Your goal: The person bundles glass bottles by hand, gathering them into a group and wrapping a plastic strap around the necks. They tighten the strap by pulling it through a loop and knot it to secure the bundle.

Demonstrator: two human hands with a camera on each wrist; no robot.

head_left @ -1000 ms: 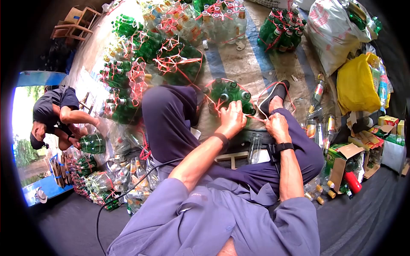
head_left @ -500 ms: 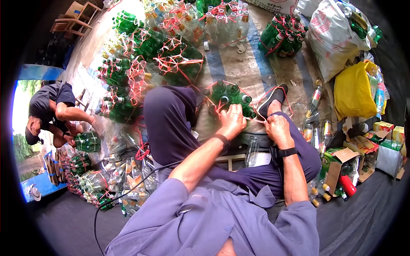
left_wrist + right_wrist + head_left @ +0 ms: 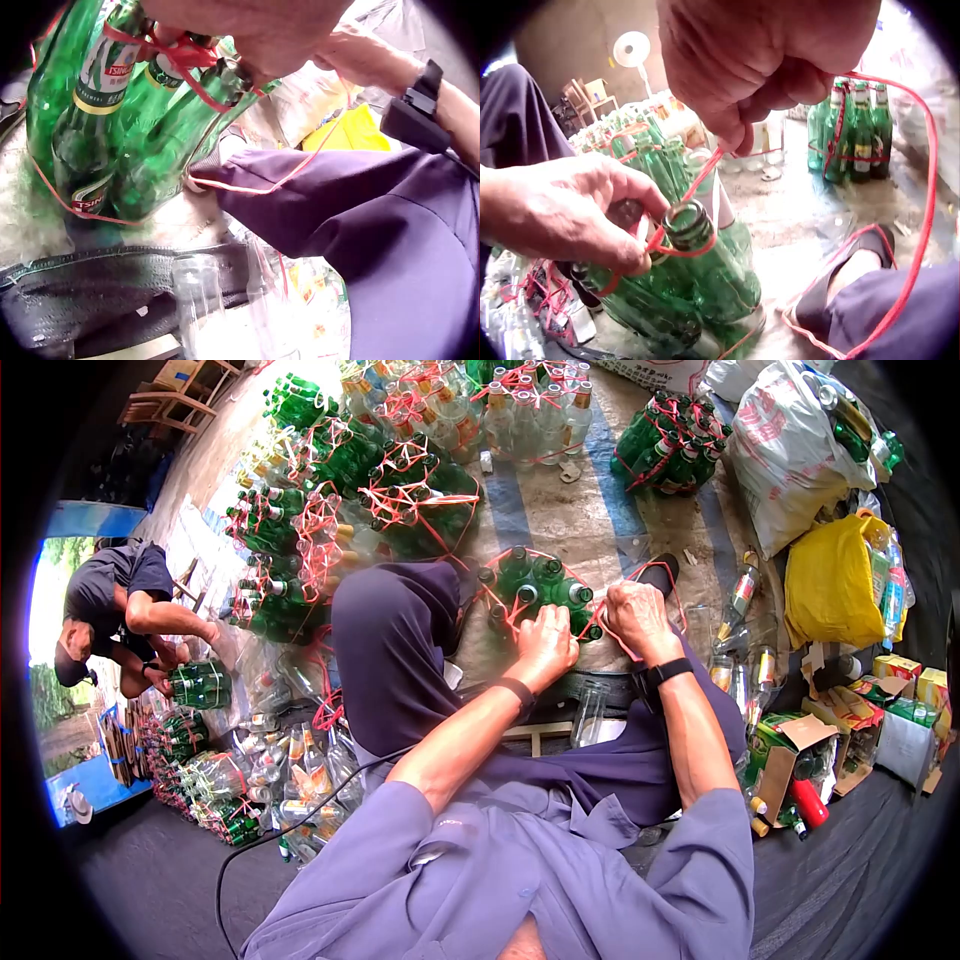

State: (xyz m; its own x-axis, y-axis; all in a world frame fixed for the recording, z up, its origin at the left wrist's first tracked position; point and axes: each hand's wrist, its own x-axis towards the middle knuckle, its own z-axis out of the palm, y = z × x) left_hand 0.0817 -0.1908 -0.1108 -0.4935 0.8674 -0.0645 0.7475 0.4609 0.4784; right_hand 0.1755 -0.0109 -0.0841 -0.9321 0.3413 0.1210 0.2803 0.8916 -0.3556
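Observation:
A cluster of green glass bottles [image 3: 548, 585] stands between the legs, its necks looped with red plastic string [image 3: 699, 180]. My left hand [image 3: 545, 645] is at the near side of the necks, and its thumb and fingers [image 3: 634, 251] pinch the string beside one bottle mouth [image 3: 688, 225]. To the right, my right hand [image 3: 640, 618] is raised above the cluster's edge. Its curled fingers grip the string, which runs taut down to that neck; a loose length hangs in a wide loop past the shoe [image 3: 855, 262]. Red string also circles the bottles low down in the left wrist view.
Tied bottle bundles [image 3: 420, 500] crowd the left and far side; another green bundle [image 3: 670, 445] stands at the far right. A white sack [image 3: 790, 455], yellow bag [image 3: 840, 585] and cardboard boxes [image 3: 800, 750] line the right. Another person [image 3: 125, 610] bends over bottles at left.
My right hand has risen and moved forward from beside the knee, drawing the string up with it. My left hand stays at the bottle necks.

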